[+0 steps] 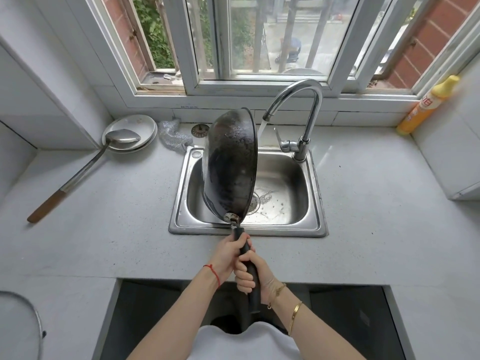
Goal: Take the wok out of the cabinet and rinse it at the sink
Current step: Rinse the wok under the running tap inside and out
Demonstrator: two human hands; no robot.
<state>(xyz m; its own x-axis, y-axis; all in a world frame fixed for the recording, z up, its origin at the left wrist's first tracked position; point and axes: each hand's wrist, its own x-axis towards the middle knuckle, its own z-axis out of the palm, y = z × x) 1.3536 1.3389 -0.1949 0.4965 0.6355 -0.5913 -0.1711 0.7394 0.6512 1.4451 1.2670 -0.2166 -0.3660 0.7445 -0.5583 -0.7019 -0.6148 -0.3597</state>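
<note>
Both hands wrap the wok's black handle (250,266), fingers curled tight around it: the left hand (228,253) sits higher, nearer the pan, and the right hand (255,275) just below it, the two touching along the shaft. Each grip is a full clench, not a pinch.

From the grip the wok (230,165) lies straight ahead and upward, away from the body. Its long axis, handle to far rim, runs from the near edge of the sink (309,175) toward the window. The pan is turned nearly on edge, held over the left half of the basin, with the dark sooty underside facing left and toward the camera and the open bowl facing right, toward the tap (298,100). The far rim reaches up beside the spout.

Water runs from the spout in a thin stream just right of the upper rim; whether it strikes the inside of the bowl is hidden by the pan itself. I judge the rinse to be under way, with the cabinet step done.

The coming move likely turns on that gap between rim and stream: rolling the handle would bring another face under the water. The left hand, being nearer the pan, carries most of the leverage.

On the surface to the left, well apart, lie a ladle (85,172) resting in stacked plates (135,126) and a steel scourer (174,136).
</note>
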